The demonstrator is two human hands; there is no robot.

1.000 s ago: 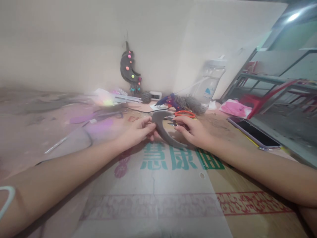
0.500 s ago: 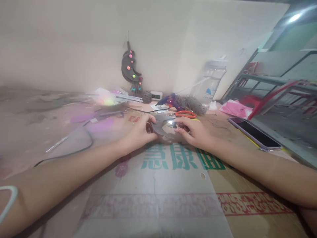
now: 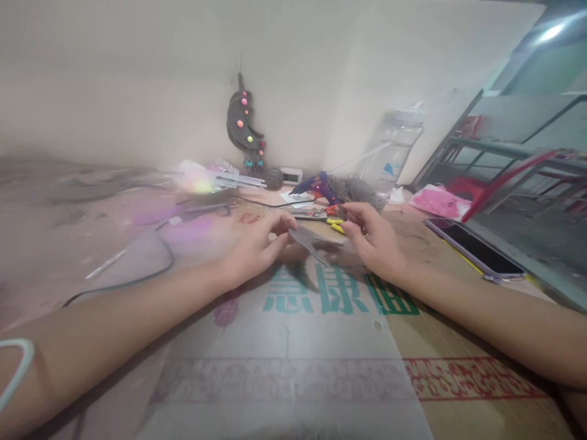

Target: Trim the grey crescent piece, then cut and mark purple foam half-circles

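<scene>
My left hand (image 3: 268, 244) pinches a thin grey crescent-shaped piece (image 3: 306, 241) between thumb and fingers. The piece is tilted nearly edge-on above the printed cardboard (image 3: 293, 336), on which a shadow falls. To its right, my right hand (image 3: 373, 238) is closed, thumb near fingertips, on a small dark thing (image 3: 342, 212) too blurred to name. This hand is apart from the crescent. Just behind my hands lie scissors with red handles (image 3: 332, 209) and a yellow-handled tool (image 3: 337, 225), partly covered by my right hand.
A blue glue gun (image 3: 316, 184), grey yarn (image 3: 355, 189) and a small white digital clock (image 3: 291, 175) stand at the back. A decorated dark crescent (image 3: 243, 122) hangs on the wall. A clear bottle (image 3: 397, 150) and phone (image 3: 477, 244) are right; a cord (image 3: 137, 281) lies left.
My right hand has come off the grey crescent and moved slightly right and up. The crescent has tipped from facing me to nearly edge-on. The scissors and yellow handles show more.
</scene>
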